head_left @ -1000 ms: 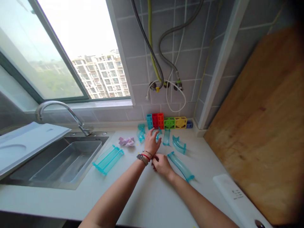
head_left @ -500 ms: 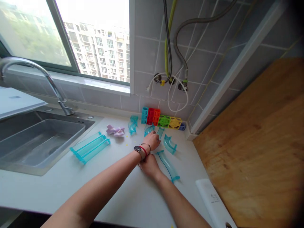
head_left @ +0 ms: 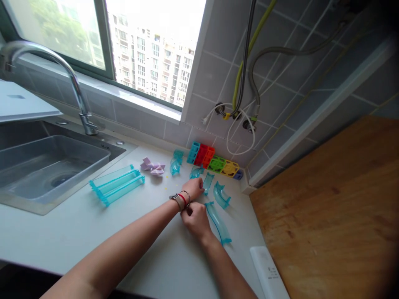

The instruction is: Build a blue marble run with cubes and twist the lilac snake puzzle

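My left hand, with a watch and red and dark bracelets on its wrist, is curled into a loose fist over the counter. Just below it, my right hand pinches the dark bracelet at the underside of that wrist; its fingertips are partly hidden. Close to my left knuckles lies a short clear-blue plastic track piece. A curved track piece sits behind that hand and another curved one to the right. Beside my right hand rests a long wavy track piece.
Colored plastic blocks line the wall. Left are long straight blue tracks, purple pieces and more curved blue tracks. A sink with a faucet is farther left; a wooden board and white box stand right.
The view has shifted and tilted. My left fingers have drawn back and curled more, away from the track pieces. My right hand has turned at the left wrist, showing its fingers more.
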### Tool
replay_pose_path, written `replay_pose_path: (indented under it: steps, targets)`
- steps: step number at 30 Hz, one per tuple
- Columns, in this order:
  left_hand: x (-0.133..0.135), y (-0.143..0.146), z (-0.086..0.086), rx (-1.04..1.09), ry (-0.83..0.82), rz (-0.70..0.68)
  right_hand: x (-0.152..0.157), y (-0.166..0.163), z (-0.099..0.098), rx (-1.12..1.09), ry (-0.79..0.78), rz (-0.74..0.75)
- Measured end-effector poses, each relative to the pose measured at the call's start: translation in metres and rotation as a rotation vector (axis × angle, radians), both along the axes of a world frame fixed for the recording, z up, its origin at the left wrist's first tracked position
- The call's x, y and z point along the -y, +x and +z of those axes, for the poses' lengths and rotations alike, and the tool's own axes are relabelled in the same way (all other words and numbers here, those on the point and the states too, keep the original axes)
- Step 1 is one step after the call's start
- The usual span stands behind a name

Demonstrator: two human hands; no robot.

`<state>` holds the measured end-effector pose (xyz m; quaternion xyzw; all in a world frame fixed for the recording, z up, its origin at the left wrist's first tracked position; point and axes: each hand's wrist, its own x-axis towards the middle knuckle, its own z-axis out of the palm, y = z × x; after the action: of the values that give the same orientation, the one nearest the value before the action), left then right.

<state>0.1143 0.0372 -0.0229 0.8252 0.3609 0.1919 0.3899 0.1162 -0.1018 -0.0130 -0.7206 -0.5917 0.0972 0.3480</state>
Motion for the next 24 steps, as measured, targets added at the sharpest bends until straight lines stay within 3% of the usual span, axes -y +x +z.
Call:
replay_pose_path:
  steps: [5, 9, 12, 14, 16, 20, 24]
  targets:
    - [0.002, -0.034, -0.005, 0.223, -0.161, -0.101, 0.014, -0.013, 0.025, -0.066, 0.252, 0.013]
    - [0.008, -0.076, -0.004, 0.371, -0.300, -0.079, 0.030, -0.023, 0.036, -0.047, 0.459, 0.044]
    - [0.013, -0.102, 0.001, 0.570, -0.633, -0.054, 0.033, -0.023, 0.038, -0.026, 0.540, 0.059]
    - [0.017, -0.111, 0.004, 0.709, -0.899, -0.099, 0.031, -0.020, 0.039, 0.008, 0.537, 0.039]
    - [0.020, -0.113, 0.006, 0.791, -1.035, -0.150, 0.026, -0.017, 0.039, 0.062, 0.461, 0.001]
    - [0.021, -0.111, 0.007, 0.872, -1.122, -0.162, 0.019, -0.010, 0.038, 0.085, 0.263, -0.054]
    - [0.018, -0.113, 0.009, 0.946, -1.187, -0.105, 0.019, -0.004, 0.038, -0.021, 0.280, -0.182]
